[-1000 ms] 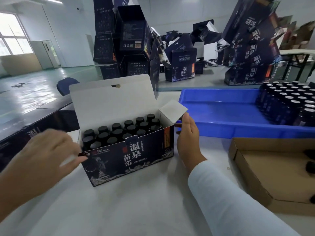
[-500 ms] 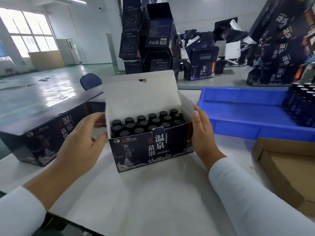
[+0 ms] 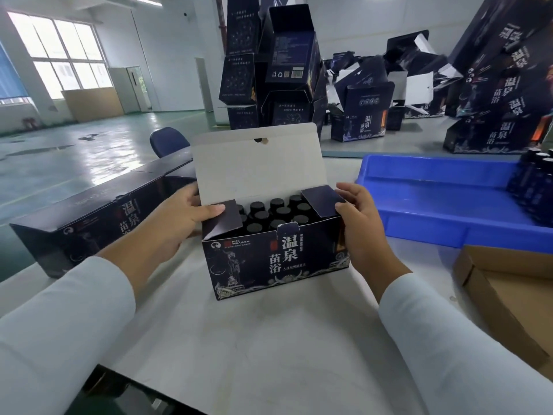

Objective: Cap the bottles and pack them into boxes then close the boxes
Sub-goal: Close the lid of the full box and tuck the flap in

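Observation:
A dark printed box (image 3: pixel 275 262) stands on the white table, its white-lined lid (image 3: pixel 257 166) upright at the back. Several capped black bottles (image 3: pixel 276 212) fill it in rows. My left hand (image 3: pixel 176 223) holds the box's left end, its thumb pressing the left side flap (image 3: pixel 223 223) down over the bottles. My right hand (image 3: pixel 363 226) holds the right end, with thumb and fingers folding the right side flap (image 3: pixel 323 200) inward.
A blue tray (image 3: pixel 434 202) with more capped bottles (image 3: pixel 535 181) lies to the right. A brown cardboard carton (image 3: pixel 490 292) sits at the near right. A long closed dark box (image 3: pixel 98 214) lies at the left. Stacked open boxes (image 3: pixel 269 70) crowd the back.
Both side flaps, which stood out or upright before, are now folded inward over the bottles. My hands have closed in on the two ends of the box.

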